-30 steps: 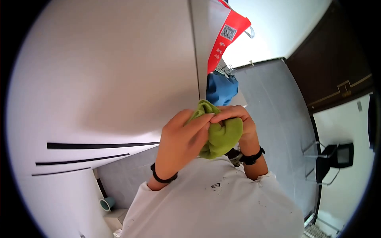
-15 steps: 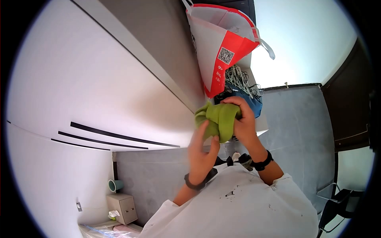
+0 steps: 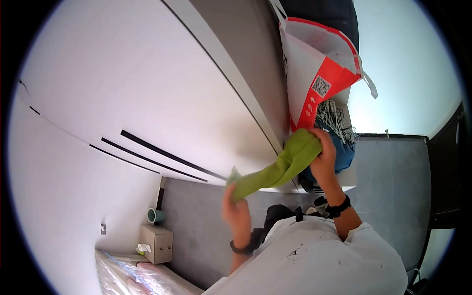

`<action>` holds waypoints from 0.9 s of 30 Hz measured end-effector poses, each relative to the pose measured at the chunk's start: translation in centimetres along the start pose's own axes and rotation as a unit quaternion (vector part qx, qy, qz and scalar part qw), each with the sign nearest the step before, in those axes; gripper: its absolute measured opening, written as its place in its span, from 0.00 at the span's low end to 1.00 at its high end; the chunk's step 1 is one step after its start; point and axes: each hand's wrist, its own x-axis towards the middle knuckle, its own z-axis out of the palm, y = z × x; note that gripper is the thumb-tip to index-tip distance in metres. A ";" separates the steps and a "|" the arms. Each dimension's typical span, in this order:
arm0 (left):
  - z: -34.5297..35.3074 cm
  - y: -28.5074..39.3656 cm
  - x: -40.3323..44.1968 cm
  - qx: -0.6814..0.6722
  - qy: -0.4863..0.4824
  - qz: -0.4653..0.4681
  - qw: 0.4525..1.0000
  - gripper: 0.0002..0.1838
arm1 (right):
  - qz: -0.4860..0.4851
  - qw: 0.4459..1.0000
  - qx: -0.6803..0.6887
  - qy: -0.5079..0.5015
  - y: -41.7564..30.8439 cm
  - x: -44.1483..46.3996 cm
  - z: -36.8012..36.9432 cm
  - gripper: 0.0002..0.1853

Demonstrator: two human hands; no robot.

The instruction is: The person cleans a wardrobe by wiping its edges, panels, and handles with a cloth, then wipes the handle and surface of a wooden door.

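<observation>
Between the person's two hands, a green cloth (image 3: 290, 157) is drawn out lengthwise, sloping from upper right to lower left above the grey floor (image 3: 211, 211). The right hand (image 3: 325, 156) holds the upper end, its fingers bent over the edge and pressing the fabric against the palm side. The left hand (image 3: 237, 214) holds the lower end; its fingers are closed on the fabric, although blur hides exactly how each one lies. A dark band encircles each wrist, below which spreads a marked white shirt (image 3: 319, 250). Beyond the right hand stands an open red-and-white carrier bag (image 3: 302, 69), with a tangle of white wire-like pieces (image 3: 332, 118) and a blue bag (image 3: 345, 155) just beside it. White panelling (image 3: 147, 78) with dark strips occupies the upper left. Lower left, a small cabinet (image 3: 158, 246) with two knobs stands near a blue-green bin (image 3: 155, 215) and clear plastic sheeting (image 3: 115, 273).
</observation>
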 end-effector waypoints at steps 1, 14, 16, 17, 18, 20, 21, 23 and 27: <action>-0.6 -1.0 0.5 0.029 0.014 0.015 0.999 0.23 | -0.027 0.999 -0.036 -0.026 0.0 -0.2 0.0 0.24; 0.1 1.1 8.6 -0.119 0.073 -0.121 0.983 0.16 | 0.070 0.971 -0.134 -0.183 4.3 -5.9 2.3 0.36; 2.5 1.7 9.5 -0.024 0.094 0.027 0.995 0.19 | 0.029 0.989 -0.055 -0.134 3.0 -4.9 1.5 0.38; 3.5 2.5 9.9 0.016 0.061 0.118 0.991 0.25 | 0.024 0.988 -0.053 -0.141 2.4 -4.5 1.5 0.38; 4.2 3.1 10.1 0.042 0.060 0.135 0.988 0.32 | 0.003 0.990 -0.035 -0.138 1.7 -4.0 1.4 0.39; 5.1 4.7 10.5 0.231 0.029 0.212 0.949 0.40 | -0.022 0.987 -0.012 -0.157 0.9 -4.0 2.2 0.41; 5.4 5.1 10.5 0.226 -0.003 0.205 0.952 0.45 | -0.014 0.987 -0.037 -0.153 0.5 -4.3 2.8 0.41; 5.8 4.9 11.2 0.278 -0.001 0.252 0.927 0.45 | -0.018 0.986 -0.068 -0.154 0.2 -4.8 3.5 0.42; 5.1 3.1 12.9 0.344 0.016 0.327 0.880 0.43 | 0.027 0.979 -0.011 -0.203 -1.3 -4.9 3.6 0.47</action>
